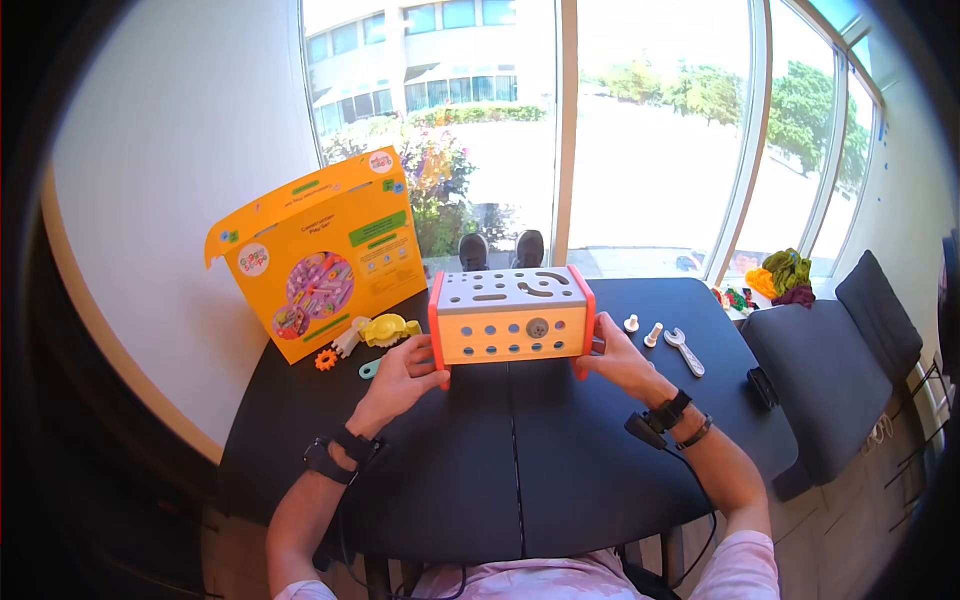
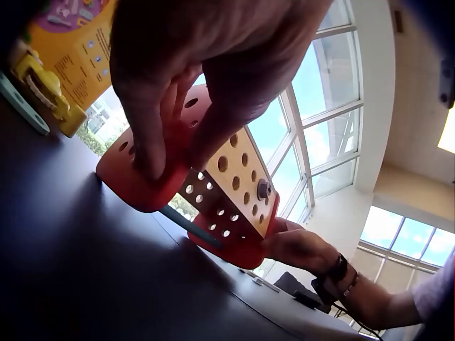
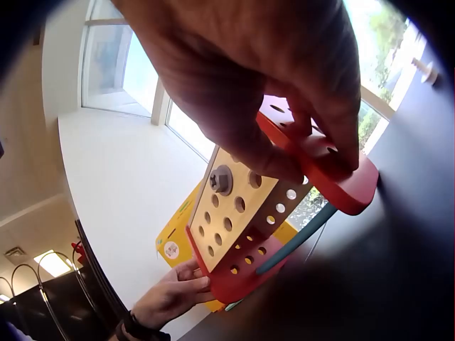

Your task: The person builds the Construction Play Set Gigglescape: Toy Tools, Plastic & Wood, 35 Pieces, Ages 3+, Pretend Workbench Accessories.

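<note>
A toy workbench (image 1: 513, 317) stands on the black table in front of me, with red end panels, a grey slotted top and a light wood face full of round holes. One grey bolt (image 1: 537, 327) sits in that face, toward the right. My left hand (image 1: 398, 380) grips the left red end panel (image 2: 146, 177), thumb and fingers on either side. The right red end panel (image 3: 348, 186) is held the same way by my right hand (image 1: 622, 362). Under the body, a teal bar (image 3: 298, 240) runs between the two panels.
At the left stands a yellow construction play set box (image 1: 330, 255). Before it lie a yellow toy piece (image 1: 390, 330), an orange gear (image 1: 326, 360) and a teal piece (image 1: 369, 369). White bolts (image 1: 653, 335) and a grey wrench (image 1: 684, 352) lie right. A dark chair (image 1: 815, 355) adjoins the table.
</note>
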Motion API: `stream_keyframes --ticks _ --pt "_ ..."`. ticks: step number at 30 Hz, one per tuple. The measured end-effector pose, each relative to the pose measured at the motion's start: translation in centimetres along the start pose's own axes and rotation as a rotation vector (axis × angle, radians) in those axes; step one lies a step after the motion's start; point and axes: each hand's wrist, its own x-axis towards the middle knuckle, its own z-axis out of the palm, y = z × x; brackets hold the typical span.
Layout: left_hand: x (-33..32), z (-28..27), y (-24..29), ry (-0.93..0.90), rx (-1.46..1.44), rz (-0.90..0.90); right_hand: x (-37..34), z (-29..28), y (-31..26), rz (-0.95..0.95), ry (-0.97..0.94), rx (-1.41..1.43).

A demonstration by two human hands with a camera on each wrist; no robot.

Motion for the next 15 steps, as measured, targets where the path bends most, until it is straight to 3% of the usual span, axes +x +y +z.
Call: stream_keyframes --ticks 9,12,15 --pt "0.2 -0.5 -1.6 0.005 0.028 -0.009 0.1 -0.3 1.4 -0.055 -0.053 0.026" --pt "-0.4 -0.6 -0.3 0.040 0.009 -0.071 -0.1 -2.4 -0.4 -0.061 -0.169 -0.235" --pt "-1.1 -2.7 0.3 0.100 0.004 -0.060 -0.4 -6.1 -2.2 -0.166 -0.022 -0.497"
